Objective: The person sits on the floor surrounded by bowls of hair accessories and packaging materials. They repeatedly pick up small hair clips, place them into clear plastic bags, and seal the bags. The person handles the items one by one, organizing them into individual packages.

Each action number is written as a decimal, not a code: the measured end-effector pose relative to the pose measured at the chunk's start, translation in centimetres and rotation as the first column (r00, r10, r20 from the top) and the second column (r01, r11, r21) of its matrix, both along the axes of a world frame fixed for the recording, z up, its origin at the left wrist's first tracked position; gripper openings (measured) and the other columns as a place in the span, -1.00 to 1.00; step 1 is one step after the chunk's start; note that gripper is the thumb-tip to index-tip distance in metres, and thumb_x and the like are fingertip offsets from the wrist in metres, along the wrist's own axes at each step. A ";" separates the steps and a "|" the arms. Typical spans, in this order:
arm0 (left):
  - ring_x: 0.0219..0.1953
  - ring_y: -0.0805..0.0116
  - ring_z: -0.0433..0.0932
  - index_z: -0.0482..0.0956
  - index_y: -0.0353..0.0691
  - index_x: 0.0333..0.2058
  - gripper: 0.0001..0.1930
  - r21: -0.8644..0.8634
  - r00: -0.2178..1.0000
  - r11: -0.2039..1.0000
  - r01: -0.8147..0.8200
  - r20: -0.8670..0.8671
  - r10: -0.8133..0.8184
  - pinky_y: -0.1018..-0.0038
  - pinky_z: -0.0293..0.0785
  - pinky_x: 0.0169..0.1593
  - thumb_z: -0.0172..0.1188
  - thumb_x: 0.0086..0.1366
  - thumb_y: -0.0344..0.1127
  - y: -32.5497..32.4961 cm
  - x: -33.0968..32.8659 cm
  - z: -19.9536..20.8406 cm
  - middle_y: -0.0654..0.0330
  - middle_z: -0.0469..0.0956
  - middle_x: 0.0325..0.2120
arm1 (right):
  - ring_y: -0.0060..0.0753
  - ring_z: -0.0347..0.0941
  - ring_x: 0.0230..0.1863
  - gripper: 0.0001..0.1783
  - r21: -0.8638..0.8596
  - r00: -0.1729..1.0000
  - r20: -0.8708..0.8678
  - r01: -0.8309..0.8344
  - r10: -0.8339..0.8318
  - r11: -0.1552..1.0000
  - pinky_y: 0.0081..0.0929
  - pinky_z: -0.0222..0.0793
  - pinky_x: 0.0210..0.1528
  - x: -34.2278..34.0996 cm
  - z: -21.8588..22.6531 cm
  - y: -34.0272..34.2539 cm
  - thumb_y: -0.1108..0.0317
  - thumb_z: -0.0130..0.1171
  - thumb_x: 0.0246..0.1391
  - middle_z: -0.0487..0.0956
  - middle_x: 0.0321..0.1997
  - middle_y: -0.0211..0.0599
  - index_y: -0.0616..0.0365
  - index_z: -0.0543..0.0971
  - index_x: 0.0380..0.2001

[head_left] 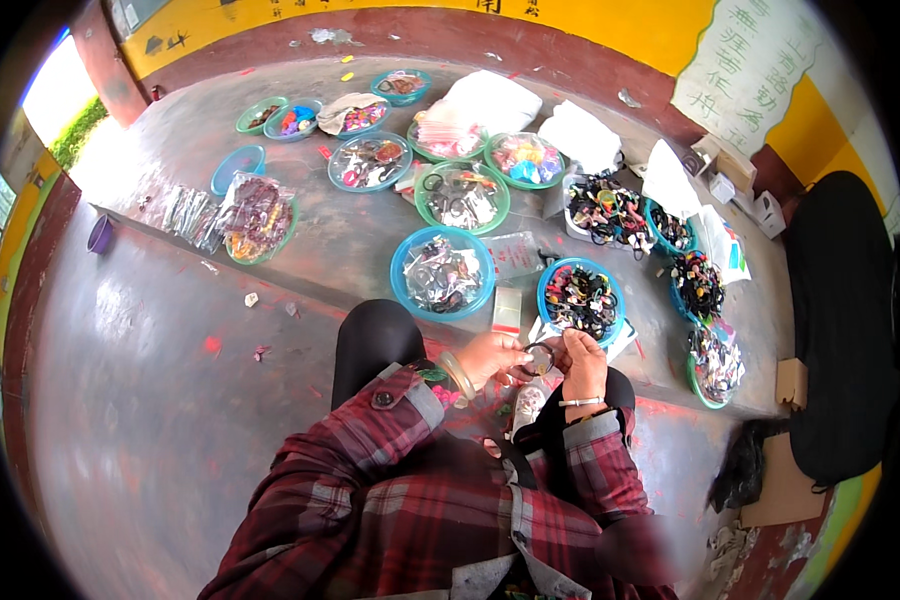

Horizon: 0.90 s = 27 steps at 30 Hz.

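Observation:
Above my lap, my left hand pinches a thin black hair tie at its left side. The fingers of my right hand close on the right side of the same loop, so the ring hangs between both hands. Its details are too small to make out. Just beyond the right hand stands a blue basket heaped with black and coloured hair ties. A larger blue basket of small bagged pieces sits beyond the left hand. Between these baskets lies a small white and red box.
On the raised concrete step, several more baskets hold small accessories, among them a green basket and a white bin. White sacks lie behind. A purple pot stands far left, and a long black case leans at the right.

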<state>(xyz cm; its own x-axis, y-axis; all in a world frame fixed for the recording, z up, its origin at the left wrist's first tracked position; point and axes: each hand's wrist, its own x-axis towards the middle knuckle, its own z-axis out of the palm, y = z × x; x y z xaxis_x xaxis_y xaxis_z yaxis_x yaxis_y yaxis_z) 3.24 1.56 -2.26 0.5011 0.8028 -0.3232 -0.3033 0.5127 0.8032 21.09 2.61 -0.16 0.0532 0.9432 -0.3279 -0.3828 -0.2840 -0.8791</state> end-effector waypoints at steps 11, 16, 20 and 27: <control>-0.38 0.32 0.56 0.43 -0.29 -0.30 -0.85 -0.203 0.828 0.806 -0.557 -0.066 0.556 0.64 0.40 -0.49 0.10 0.16 -0.38 0.9 -5.5 -6.4 0.14 0.54 -0.37 | -0.49 0.50 -0.44 -0.83 0.017 0.999 0.037 -0.035 0.034 0.999 -0.66 0.24 -0.48 0.2 -0.3 0.2 0.26 -0.02 0.10 0.56 -0.44 -0.34 0.11 0.47 -0.37; -0.40 0.29 0.55 0.42 -0.34 -0.35 -0.88 -0.251 0.595 0.594 -0.764 0.080 0.799 0.63 0.46 -0.45 0.09 0.16 -0.42 3.9 -8.1 -9.5 0.07 0.54 -0.40 | -0.50 0.49 -0.48 -0.83 -0.001 0.994 0.037 -0.103 0.103 0.995 -0.68 0.24 -0.51 0.1 -0.1 0.3 0.26 0.00 0.09 0.56 -0.47 -0.34 0.10 0.47 -0.39; -0.42 0.14 0.53 0.37 -0.40 -0.34 -0.80 -0.413 0.505 0.415 -0.810 -0.132 0.853 0.49 0.55 -0.42 0.09 0.18 -0.36 5.2 -9.1 -11.6 -0.02 0.48 -0.42 | -0.51 0.48 -0.48 -0.84 -0.021 0.988 0.032 -0.147 0.148 0.989 -0.68 0.26 -0.50 -0.3 -0.1 0.3 0.26 0.00 0.09 0.56 -0.48 -0.34 0.10 0.48 -0.40; -0.41 0.21 0.51 0.35 -0.38 -0.26 -0.77 -0.307 0.533 0.448 -0.840 -0.304 0.790 0.43 0.55 -0.38 0.03 0.21 -0.31 4.2 -7.1 -13.7 0.02 0.45 -0.38 | -0.53 0.47 -0.50 -0.84 -0.065 0.981 0.028 -0.192 0.194 0.979 -0.68 0.26 -0.50 -1.8 0.0 1.0 0.26 0.01 0.09 0.56 -0.50 -0.36 0.10 0.49 -0.42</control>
<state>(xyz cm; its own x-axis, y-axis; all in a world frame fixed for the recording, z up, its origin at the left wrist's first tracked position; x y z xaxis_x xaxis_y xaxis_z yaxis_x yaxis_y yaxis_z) -3.85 5.81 -15.93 -0.3728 0.6202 -0.6902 -0.6773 0.3266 0.6593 19.30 3.58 -0.14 -0.1156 0.9148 -0.3871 -0.2861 -0.4038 -0.8689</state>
